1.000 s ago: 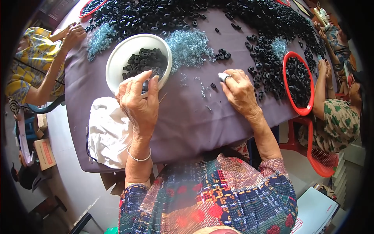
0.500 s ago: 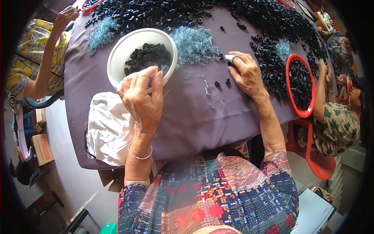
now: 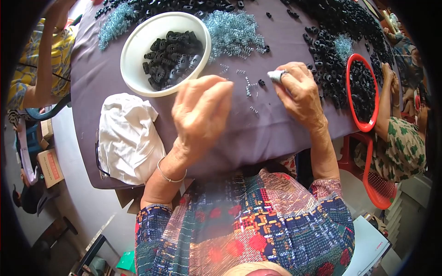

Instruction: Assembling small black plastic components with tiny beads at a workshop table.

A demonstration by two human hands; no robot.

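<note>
My left hand (image 3: 202, 112), smeared by motion, hangs over the table just right of a white bowl (image 3: 131, 80). Its fingers look bent, but what they hold, if anything, does not show. Small black plastic parts (image 3: 172, 57) fill the bottom of the bowl. My right hand (image 3: 301, 96) is closed above the cloth, with a whitish cover on one finger (image 3: 276, 76). Whatever sits between its fingertips is hidden. Left of it lie one black plastic part (image 3: 261, 83) and several loose metal springs (image 3: 248, 89).
A heap of springs (image 3: 232, 32) lies beyond the bowl, with piles of black parts (image 3: 329, 69) to the right. A red-rimmed basket (image 3: 375, 99) of black parts stands at the right edge. White cloth (image 3: 129, 142) lies at left. Other people sit at both sides.
My left hand has left the bowl and moved right. My right hand has closed more and drawn slightly nearer. One of two loose black parts beside it is gone from the cloth. The view has shifted.
</note>
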